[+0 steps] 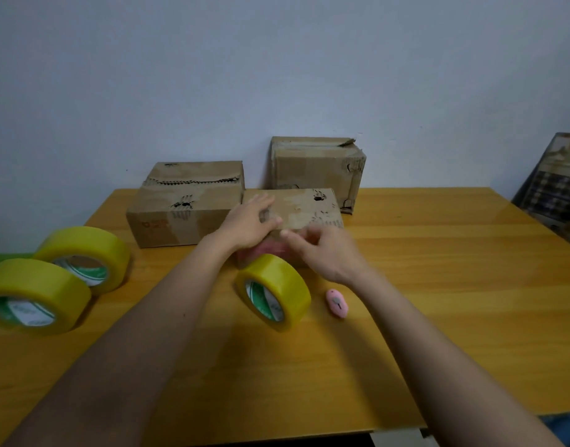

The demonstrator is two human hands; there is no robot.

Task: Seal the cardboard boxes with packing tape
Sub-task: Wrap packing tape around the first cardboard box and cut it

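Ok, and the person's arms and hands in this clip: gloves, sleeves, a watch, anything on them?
Nothing worn that shows. Both forearms are bare from the bottom edge of the picture up to the wrists, with no sleeve cuffs in sight. The left hand and right hand are bare: no gloves, no watch or bracelet. The fingers are blurred, so rings cannot be ruled out.

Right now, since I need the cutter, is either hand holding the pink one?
No, the pink cutter lies on the table, untouched by both hands.

Your three worn cardboard boxes: front box (304, 209) closed, at desk centre; left box (187, 204) just beside it, top torn; rear box (319, 167) behind. One yellow tape roll (277, 293) stands on edge against the front box; two more rolls (83, 256) lie far left.
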